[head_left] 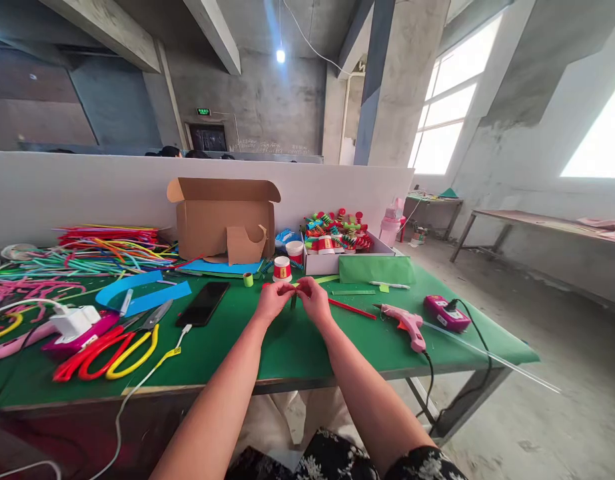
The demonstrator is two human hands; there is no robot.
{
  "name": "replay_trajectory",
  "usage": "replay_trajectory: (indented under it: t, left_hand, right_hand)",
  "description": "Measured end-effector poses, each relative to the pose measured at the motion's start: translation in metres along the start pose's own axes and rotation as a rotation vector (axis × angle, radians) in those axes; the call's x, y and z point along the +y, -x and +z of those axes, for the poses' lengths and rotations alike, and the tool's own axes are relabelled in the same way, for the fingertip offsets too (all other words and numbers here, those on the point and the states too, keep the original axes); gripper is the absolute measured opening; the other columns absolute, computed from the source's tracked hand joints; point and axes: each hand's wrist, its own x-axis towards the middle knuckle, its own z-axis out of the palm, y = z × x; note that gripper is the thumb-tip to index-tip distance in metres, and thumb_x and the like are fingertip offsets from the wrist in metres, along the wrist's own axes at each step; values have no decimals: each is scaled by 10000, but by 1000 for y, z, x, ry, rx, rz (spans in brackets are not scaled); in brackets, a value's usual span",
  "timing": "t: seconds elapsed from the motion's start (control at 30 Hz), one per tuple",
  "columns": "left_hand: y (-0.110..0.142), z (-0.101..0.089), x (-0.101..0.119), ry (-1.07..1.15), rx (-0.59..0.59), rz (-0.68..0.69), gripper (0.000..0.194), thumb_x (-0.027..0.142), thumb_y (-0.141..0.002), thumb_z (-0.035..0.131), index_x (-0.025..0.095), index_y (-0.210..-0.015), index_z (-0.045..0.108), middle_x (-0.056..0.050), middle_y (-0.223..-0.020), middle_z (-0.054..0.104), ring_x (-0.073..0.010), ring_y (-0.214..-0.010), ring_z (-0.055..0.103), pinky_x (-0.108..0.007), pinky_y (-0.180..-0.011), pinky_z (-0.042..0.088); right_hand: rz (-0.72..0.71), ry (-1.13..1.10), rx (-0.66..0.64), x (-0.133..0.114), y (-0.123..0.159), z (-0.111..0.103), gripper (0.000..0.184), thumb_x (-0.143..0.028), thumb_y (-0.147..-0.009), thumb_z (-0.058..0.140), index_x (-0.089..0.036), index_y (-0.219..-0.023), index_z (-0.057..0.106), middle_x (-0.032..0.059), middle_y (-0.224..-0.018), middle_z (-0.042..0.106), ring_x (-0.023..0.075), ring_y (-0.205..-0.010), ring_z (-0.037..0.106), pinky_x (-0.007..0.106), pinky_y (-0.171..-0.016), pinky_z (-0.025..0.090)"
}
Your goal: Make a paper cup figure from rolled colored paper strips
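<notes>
My left hand (276,299) and my right hand (312,297) meet above the green tabletop, fingertips pinched together. A small piece, partly yellow-green, shows between the fingers; its kind is too small to make out. Just beyond the hands stands a red and white paper cup (282,269), upside down, with a second cup (294,251) behind it. To the right of my right hand lies a thin red strip (354,309). A small green paper roll (248,280) stands to the left of the cups.
A pink glue gun (407,324) lies right, near a purple power socket (446,313). At left are a phone (204,304), scissors (137,348) and many pipe cleaners (112,250). Behind stand a cardboard box (202,223) and a white box (387,251) of finished cup figures.
</notes>
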Motion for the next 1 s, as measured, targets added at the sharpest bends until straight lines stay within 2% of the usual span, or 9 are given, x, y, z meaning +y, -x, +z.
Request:
replay_trajectory:
  t: [0.1,0.3,0.47,0.7,0.83,0.93,1.0]
  left_hand:
    - [1,2,2,59,18,-6,300,456,-627,765,186,-748,724,-56,-747,744,-214,-739,677,-340,-749,524]
    - [3,8,5,121,39,-9,313,468,-626,764,187,-758,724,-52,-756,747,-208,-754,680,-336,-766,528]
    - [3,8,4,114,39,-24,267,422,-628,778,189,-748,724,-49,-750,746,-204,-737,678,-322,-739,524]
    - [2,6,1,90,57,-86,158,254,-538,838,218,-656,739,-40,-674,730,-210,-673,654,-314,-697,497]
    - [1,3,1,189,124,-174,176,277,-525,845,194,-630,730,-18,-574,685,-174,-560,609,-291,-603,489]
    - [1,1,4,328,168,-234,236,322,-569,831,165,-720,739,-33,-632,713,-153,-546,616,-288,-590,513]
    - [1,2,7,420,181,-259,251,325,-592,827,155,-750,731,-51,-694,736,-150,-585,643,-289,-621,537]
  right_hand:
    - [3,-23,9,4,-3,-1,89,-274,-685,662,-239,-753,615,-27,-709,658,170,-701,626,299,-722,513]
    - [38,-83,7,9,-6,-1,227,-440,-701,652,-225,-712,580,-22,-626,623,150,-591,572,282,-606,494]
    - [39,-65,20,9,-6,-3,193,-394,-665,678,-222,-678,591,-17,-630,637,153,-595,566,282,-605,470]
    - [27,2,36,5,-3,-3,74,-257,-608,695,-230,-589,629,-41,-562,617,154,-583,542,278,-612,428]
    - [46,-41,113,9,-5,-6,131,-353,-680,683,-235,-718,641,-24,-650,655,167,-641,586,290,-654,465]
    - [86,-109,186,15,-9,-9,236,-463,-773,598,-236,-833,625,9,-772,683,171,-723,619,303,-709,494]
    - [131,-160,155,17,-9,-7,271,-485,-751,624,-228,-834,630,30,-795,696,177,-738,636,315,-711,509]
